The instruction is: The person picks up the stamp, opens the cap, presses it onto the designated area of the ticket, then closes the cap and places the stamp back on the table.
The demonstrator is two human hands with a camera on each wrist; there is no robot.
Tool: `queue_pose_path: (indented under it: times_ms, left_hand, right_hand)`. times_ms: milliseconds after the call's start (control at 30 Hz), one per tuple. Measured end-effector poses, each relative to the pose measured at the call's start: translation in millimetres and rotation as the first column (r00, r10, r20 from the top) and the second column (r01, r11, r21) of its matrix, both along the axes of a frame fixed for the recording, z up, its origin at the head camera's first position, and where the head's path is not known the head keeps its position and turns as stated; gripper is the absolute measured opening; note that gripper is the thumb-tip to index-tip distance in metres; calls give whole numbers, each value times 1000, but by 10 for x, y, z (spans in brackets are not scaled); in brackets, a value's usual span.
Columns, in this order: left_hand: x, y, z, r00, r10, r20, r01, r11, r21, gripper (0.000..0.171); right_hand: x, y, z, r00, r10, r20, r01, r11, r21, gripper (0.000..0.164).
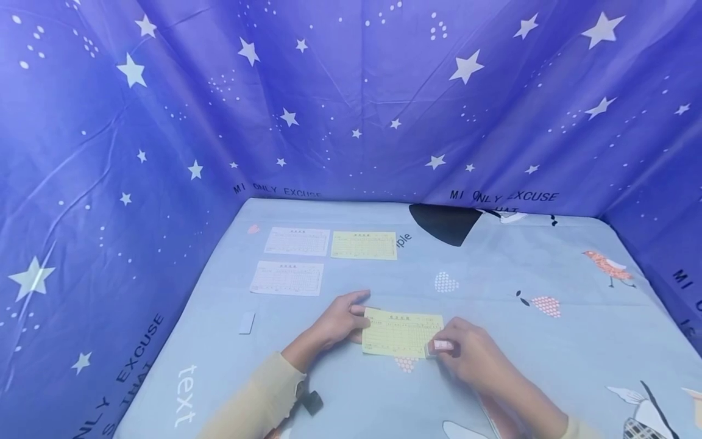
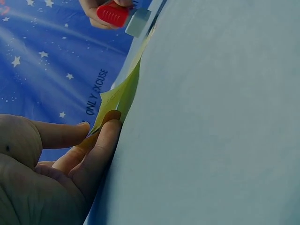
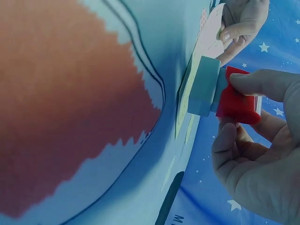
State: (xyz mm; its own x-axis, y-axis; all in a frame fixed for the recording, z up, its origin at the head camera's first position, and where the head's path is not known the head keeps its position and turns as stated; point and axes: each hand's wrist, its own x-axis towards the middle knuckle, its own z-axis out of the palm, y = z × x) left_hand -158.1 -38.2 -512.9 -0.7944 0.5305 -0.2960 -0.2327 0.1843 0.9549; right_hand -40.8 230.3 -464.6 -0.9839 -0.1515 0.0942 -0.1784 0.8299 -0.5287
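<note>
My left hand point(image 1: 341, 320) pinches the left edge of a yellow printed form point(image 1: 400, 334), thumb on top and fingers beneath. In the left wrist view that edge of the form point(image 2: 115, 101) curls up off the cloth. A red self-inking stamp point(image 3: 239, 96) with a pale grey-green base is held by my right hand point(image 1: 476, 353), between thumb and fingertips. The stamp's base overlaps the form's lower right corner in the head view. In the right wrist view the base faces the form point(image 3: 190, 89), close over its surface.
Two white forms point(image 1: 297, 241) point(image 1: 287, 278) and another yellow form point(image 1: 364, 245) lie flat at the back left. A small pale rectangular cap-like piece point(image 1: 247, 323) rests left of my left hand. Blue starry curtains point(image 1: 362, 97) enclose the patterned cloth point(image 1: 521, 262).
</note>
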Motion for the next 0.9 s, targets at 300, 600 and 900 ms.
queue_pose_path:
  times_ms: [300,600,900]
  left_hand:
    - [3,-6,-7,1000,11,-5,-11,1000,-12,75]
    - [7,-13,-15,1000,1,-31,-2,999,-36,73]
    - [12,-21,-2,999,-4,-49,2,999,-51,72]
  right_hand:
    - [2,-20,-7,1000,17,-26,-17,1000,-1,33]
    - [8,-38,3,1000,-3,-2,3,1000,17,24]
    - [-2,-38,-43,1000,-4,3,4,1000,26,23]
